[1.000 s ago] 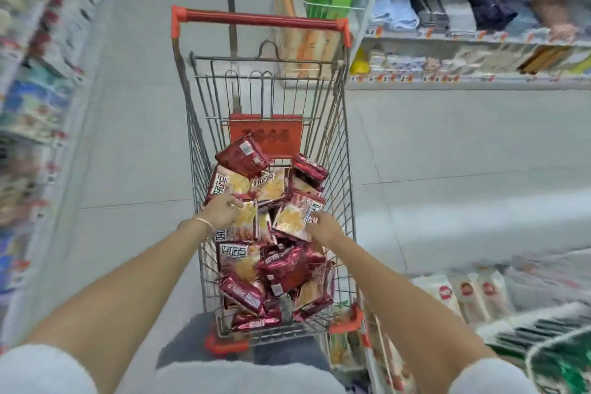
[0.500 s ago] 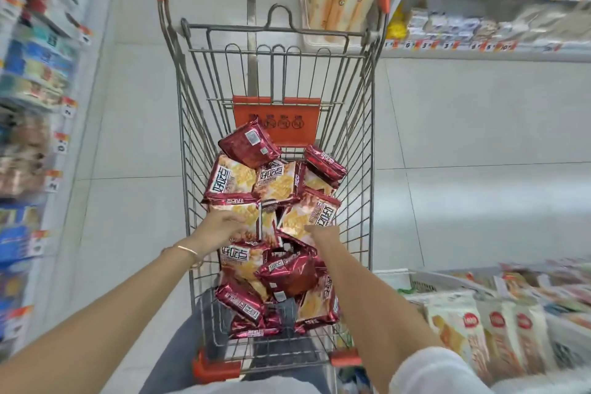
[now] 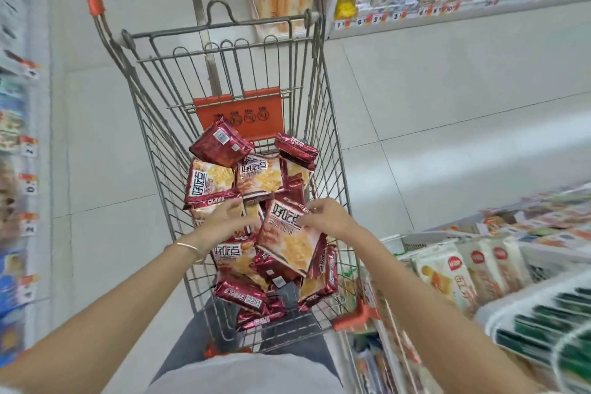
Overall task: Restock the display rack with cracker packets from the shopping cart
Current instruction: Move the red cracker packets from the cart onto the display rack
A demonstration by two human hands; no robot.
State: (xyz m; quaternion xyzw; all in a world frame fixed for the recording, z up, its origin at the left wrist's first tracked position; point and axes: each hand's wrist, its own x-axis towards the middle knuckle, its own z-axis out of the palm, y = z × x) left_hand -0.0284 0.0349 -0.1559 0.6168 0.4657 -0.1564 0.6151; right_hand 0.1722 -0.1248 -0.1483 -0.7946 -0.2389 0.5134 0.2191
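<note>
Right now the step in hand is drawing stock out of the shopping cart [image 3: 332,125].

- Right hand [image 3: 326,217]: pinches the upper corner of one lifted packet [image 3: 287,240], which hangs tilted, printed face up, above the heap.
- Left hand [image 3: 224,217]: lies over the heap just beside it, fingers down on another packet. Motion blur; cannot tell whether it grips or only rests there.
- Hands are close together but not touching.
- Cracker packets [image 3: 211,179]: all in the cart basket, loosely piled and overlapping. None seen on the display rack [image 3: 425,235], which stands to the right, next to the cart.

Doing it well, as I judge it:
- A corner pinch lets a foil packet swing, and crackers break easily. Better to slide the fingers under the flat side before lifting clear of the wire wall.
- Take from the top of the heap so nothing underneath gets dragged or crushed.
- Have each hand carry one packet, faces turned the same way, so they go onto the rack front out.

Counts:
- Hands: two.
- Cart: one.
- Packets clearly held: one.
- Packets visible in all: about a dozen by faces and edges. More may be buried, so an exact figure is not possible.
- Rack bags with a round red logo [image 3: 447,272]: about three, blurred.
</note>
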